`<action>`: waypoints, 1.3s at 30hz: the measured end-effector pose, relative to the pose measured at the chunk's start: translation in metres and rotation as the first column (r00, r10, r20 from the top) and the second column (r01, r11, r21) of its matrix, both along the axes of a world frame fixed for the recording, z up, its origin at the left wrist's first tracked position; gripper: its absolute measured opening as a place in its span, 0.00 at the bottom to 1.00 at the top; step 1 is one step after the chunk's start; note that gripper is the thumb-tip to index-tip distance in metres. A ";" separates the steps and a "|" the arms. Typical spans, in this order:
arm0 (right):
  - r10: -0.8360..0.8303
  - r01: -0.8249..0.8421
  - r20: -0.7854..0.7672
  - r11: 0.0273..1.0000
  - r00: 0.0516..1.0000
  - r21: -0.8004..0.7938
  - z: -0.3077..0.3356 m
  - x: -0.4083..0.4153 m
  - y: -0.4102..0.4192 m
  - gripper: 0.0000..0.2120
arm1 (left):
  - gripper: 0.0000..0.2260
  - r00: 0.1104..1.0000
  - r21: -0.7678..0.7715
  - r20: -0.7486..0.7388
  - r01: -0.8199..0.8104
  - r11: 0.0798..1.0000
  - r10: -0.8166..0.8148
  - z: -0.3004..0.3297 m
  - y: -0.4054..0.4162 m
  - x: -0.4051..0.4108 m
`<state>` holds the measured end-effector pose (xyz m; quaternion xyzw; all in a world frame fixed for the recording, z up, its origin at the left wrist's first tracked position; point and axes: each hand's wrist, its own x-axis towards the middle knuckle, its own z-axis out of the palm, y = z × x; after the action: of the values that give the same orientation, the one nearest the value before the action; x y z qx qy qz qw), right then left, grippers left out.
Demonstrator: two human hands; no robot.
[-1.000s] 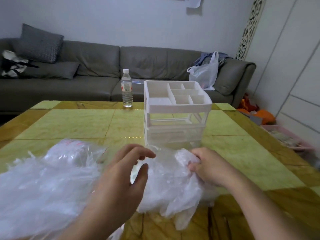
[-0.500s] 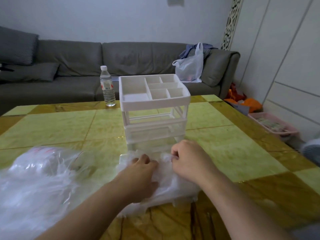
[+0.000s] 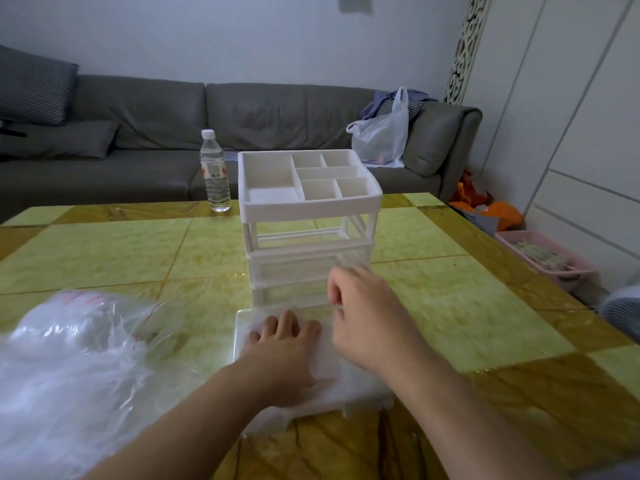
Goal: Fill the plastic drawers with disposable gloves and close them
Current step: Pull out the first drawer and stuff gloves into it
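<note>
A white plastic drawer unit [image 3: 311,206] with a divided top tray stands mid-table; its upper slot is open and holds no drawer. One clear drawer [image 3: 238,329] lies on the table in front of it, stuffed with thin clear disposable gloves [image 3: 349,382]. My left hand [image 3: 284,355] presses flat on the gloves in that drawer, fingers straight. My right hand [image 3: 367,320] is just right of it, fingers curled and pinching a wisp of glove plastic near the unit's lower front; it is blurred.
A big loose heap of clear gloves in a bag [image 3: 69,358] covers the table's near left. A water bottle [image 3: 214,171] stands at the far edge. Beyond are a grey sofa [image 3: 277,112] with a plastic bag [image 3: 381,136], and a pink basket [image 3: 547,258] on the floor right.
Both hands carried the bunch of gloves forward and down into the drawer. My left hand flattened onto it, and my right hand lifted toward the unit's front.
</note>
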<state>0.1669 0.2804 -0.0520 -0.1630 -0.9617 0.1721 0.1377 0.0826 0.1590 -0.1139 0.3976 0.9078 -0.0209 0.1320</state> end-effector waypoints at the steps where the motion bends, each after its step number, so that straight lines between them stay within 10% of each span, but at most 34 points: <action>1: 0.017 -0.015 0.020 0.998 1.000 -0.054 -0.001 0.001 -0.007 0.10 | 0.37 1.000 -0.019 -0.001 0.004 1.000 -0.004 0.001 0.000 0.001; 7: 0.108 -0.087 0.463 0.994 0.880 -0.066 -0.029 -0.001 -0.015 0.24 | 0.40 0.996 0.106 0.074 -0.056 0.993 0.048 -0.006 -0.002 -0.003; 12: 0.078 -0.018 0.604 0.994 0.793 -0.105 -0.037 -0.004 -0.007 0.51 | 0.50 0.968 0.158 0.225 -0.150 0.976 0.112 -0.004 -0.001 -0.013; 16: 0.088 0.003 0.624 0.990 0.777 -0.144 -0.038 -0.011 -0.005 0.51 | 0.49 0.956 0.177 0.259 -0.189 0.966 0.140 -0.003 0.001 -0.013; 27: 0.071 0.012 0.609 0.991 0.790 -0.132 -0.048 -0.019 -0.002 0.44 | 0.02 0.983 0.464 0.117 0.072 0.883 -0.142 0.032 -0.047 0.036; 36: 0.074 0.023 0.604 0.988 0.794 -0.152 -0.044 -0.013 -0.002 0.45 | 0.05 0.981 0.318 0.184 -0.110 0.942 0.053 0.017 -0.040 0.029; 39: 0.064 0.042 0.605 0.986 0.794 -0.159 -0.042 -0.013 -0.003 0.47 | 0.33 0.966 0.255 0.218 -0.195 0.947 0.140 0.012 -0.025 0.025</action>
<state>0.1534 0.2773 -0.0944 -0.2147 -0.9383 0.1899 -0.1933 0.1074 0.1342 -0.1017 0.3333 0.9149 0.1556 0.1663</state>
